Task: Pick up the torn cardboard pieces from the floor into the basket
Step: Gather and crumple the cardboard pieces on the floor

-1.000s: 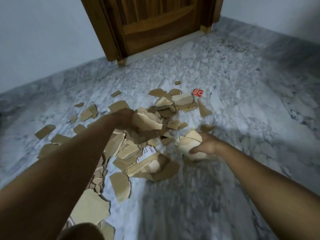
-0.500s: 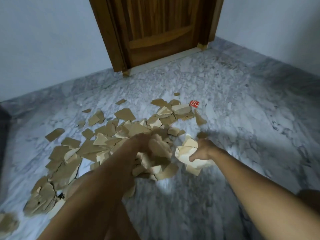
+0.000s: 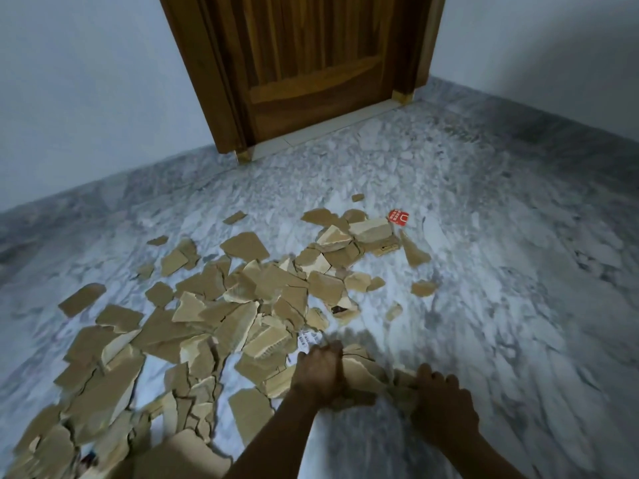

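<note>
Pieces (image 3: 221, 319): tan torn cardboard, irregular, many overlapping; some show a pale face or a corrugated edge.
Where: spread on the grey-white marble floor (image 3: 518, 271), from the bottom left corner up toward the door (image 3: 311, 63); thickest in the middle and left, loose singles at the far edges.
Red scrap (image 3: 398, 216): small, with white print, lying apart at the far right of the scatter.
Bundle (image 3: 363, 371): a clump of pieces low in view, gathered between both hands.
Left hand (image 3: 320, 375): back facing up, fingers curled and clamped on the bundle's left side.
Right hand (image 3: 441, 406): fingers bent over the bundle's right end, gripping it, knuckles up.
Forearms: both enter from the bottom edge, angled inward.
Hard to tell: the hands and bundle are blurred; whether the bundle touches the floor cannot be told.
Cut off: pieces at the bottom left run out of frame; the door's top is cropped.
</note>
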Tool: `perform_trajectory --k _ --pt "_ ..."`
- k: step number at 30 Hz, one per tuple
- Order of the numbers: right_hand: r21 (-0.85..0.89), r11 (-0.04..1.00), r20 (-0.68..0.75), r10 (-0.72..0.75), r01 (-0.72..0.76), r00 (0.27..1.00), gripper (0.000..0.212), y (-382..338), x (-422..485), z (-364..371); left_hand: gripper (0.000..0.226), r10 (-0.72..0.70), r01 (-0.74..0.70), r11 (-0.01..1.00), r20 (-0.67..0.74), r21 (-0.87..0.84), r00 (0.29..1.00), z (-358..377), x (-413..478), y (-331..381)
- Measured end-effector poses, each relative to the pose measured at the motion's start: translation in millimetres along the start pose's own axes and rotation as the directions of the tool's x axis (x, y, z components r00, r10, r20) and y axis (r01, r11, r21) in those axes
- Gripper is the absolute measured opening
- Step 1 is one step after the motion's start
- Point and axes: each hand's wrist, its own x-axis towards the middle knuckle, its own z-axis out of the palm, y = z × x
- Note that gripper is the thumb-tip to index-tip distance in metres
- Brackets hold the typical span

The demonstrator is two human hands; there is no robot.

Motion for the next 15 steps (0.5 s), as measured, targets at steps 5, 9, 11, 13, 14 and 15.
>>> perform_trajectory --k 5,9,11,13,14,15 --pt "0.118 0.99 0.175 0.06 -0.081 0.983 0.037 7.4 3.7 -16.6 0.069 -0.067 0.054 0.909 -0.018 -0.413 0.998 -14.7 -3.9 -4.3" --pt "0.315 0.924 0.293 0.121 -0.216 0.948 0.068 15.4 21.5 -47.5 0.077 -0.05 0.052 0.8 0.02 -0.597 0.999 -38.6 0.7 -23.2" --pt "0.37 0.915 0.285 0.055 -0.163 0.957 0.081 12.5 37.3 -66.3 0.077 -0.026 0.065 0.747 0.069 -0.662 0.997 -52.5 -3.6 -38.2" --pt "0.41 0.907 0.294 -0.027 -0.1 0.955 0.085 0.6 46.6 -84.4 0.076 -0.04 0.105 0.706 0.108 -0.701 0.993 -66.4 -14.4 -57.6" --pt "0.42 0.904 0.313 -0.059 -0.083 0.948 0.084 -7.2 48.8 -89.5 0.071 -0.063 0.126 0.724 0.117 -0.678 0.991 -72.8 -21.9 -65.6" --pt "0.426 0.903 0.326 -0.087 -0.064 0.942 0.084 -17.3 48.2 -94.5 0.065 -0.089 0.143 0.78 0.118 -0.61 0.989 -79.2 -30.3 -73.7"
